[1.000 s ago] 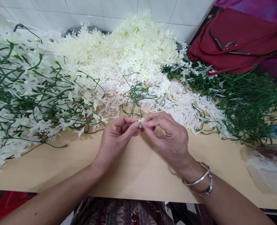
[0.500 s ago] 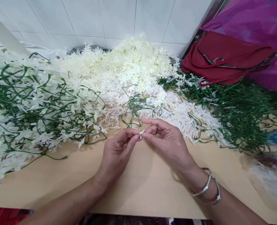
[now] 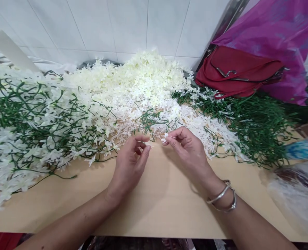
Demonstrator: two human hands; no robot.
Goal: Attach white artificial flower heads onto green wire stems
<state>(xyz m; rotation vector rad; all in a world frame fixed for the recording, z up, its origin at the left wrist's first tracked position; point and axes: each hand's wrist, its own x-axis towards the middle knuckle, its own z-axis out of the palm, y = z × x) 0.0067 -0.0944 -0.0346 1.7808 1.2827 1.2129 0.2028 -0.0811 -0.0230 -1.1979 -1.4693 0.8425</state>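
Between the thumb and fingertips of my right hand (image 3: 189, 147) is a small white artificial flower (image 3: 165, 139), its petals facing left. My left hand (image 3: 131, 156) is a short way to the left, with thumb and forefinger apart and fingers curled; I make out nothing held in it. Just beyond both hands lies a small tangle of green plastic stems (image 3: 150, 118). Around it are scattered thin white plastic sticks (image 3: 192, 116). A big heap of loose cream-white petals (image 3: 148, 76) rises behind them.
White flowers on green stems (image 3: 52, 118) are piled along the left. Bare green stems (image 3: 260, 128) form a heap at right, below a red handbag (image 3: 242, 71) and a purple plastic bag (image 3: 271, 31). A clear plastic bag (image 3: 297, 187) lies on the table (image 3: 154, 211) at right.
My hands, together at the small white flower before, have come apart. The flower is now in my right hand alone, and my left thumb and forefinger have parted. The view has shifted slightly.
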